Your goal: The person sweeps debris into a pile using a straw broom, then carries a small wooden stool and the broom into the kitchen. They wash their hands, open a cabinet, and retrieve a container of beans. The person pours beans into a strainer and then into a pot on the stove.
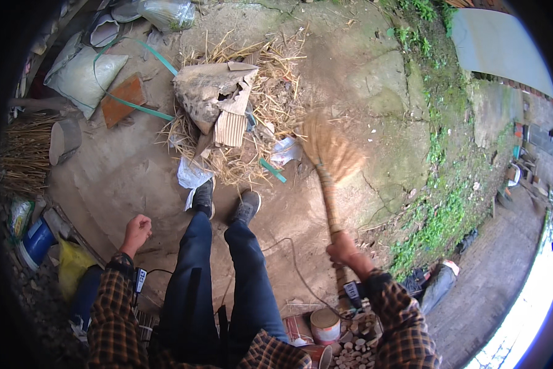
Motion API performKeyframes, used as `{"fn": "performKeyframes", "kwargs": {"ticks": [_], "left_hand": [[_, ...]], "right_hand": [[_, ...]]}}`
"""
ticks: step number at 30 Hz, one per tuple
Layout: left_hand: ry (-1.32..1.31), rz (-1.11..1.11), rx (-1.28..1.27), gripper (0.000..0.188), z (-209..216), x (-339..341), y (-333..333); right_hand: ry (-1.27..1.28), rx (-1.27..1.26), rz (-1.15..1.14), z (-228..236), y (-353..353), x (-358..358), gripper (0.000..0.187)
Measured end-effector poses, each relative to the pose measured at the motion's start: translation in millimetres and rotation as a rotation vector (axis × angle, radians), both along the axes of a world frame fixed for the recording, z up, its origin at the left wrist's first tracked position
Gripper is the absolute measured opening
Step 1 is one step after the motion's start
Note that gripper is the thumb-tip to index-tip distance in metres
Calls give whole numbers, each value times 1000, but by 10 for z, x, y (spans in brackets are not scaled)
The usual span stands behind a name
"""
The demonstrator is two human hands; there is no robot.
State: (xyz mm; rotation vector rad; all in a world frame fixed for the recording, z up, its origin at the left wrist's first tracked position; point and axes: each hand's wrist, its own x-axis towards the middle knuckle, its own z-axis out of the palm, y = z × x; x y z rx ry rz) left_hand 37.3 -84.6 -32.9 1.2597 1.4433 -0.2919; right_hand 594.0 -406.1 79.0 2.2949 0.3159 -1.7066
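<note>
My right hand (345, 251) is wrapped round the handle of a straw broom (328, 197). The broom's fanned bristles are blurred and touch the ground at the right side of a heap of loose straw (280, 92). On the heap lies torn, dirty cardboard (205, 92), with a crumpled white scrap (284, 150) at its right edge. Another pale scrap (193, 174) lies by my left shoe. A short piece of green strap (272, 171) rests at the heap's near edge. Off to the left, my left hand (138, 234) hangs with curled fingers and holds nothing.
A white sack (88, 77), an orange-brown board (122, 100) and a long green strap (156, 112) lie at the left. Bundled sticks (24, 154) stand beyond. Near my right arm are a round tin (324, 326) and cut wood pieces (359, 338). Weeds (433, 224) grow along the right.
</note>
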Motion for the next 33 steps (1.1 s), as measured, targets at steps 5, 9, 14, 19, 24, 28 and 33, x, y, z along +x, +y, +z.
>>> {"fn": "performKeyframes", "kwargs": {"ticks": [5, 9, 14, 19, 24, 28, 33], "left_hand": [[-26, 39, -42, 4, -87, 201, 143], [-74, -50, 29, 4, -253, 495, 278], [-114, -29, 10, 5, -702, 848, 500], [13, -170, 127, 22, -1152, 1168, 832], [-66, -142, -9, 57, -1534, 1517, 1189], [-152, -12, 24, 87, -1869, 1783, 1356], [-284, 112, -88, 93, -2120, 2044, 1479]], "right_hand": [[27, 28, -153, 400, 116, -11, 30], [-115, 93, -71, 682, -50, 448, 31], [126, 106, -257, 313, 273, 260, 22], [474, 65, -984, 265, 987, -352, 16], [365, -115, -1014, 449, 1389, -209, 14], [402, -187, -1148, 437, 1503, -229, 14], [419, -216, -1331, 377, 1698, -502, 16]]}}
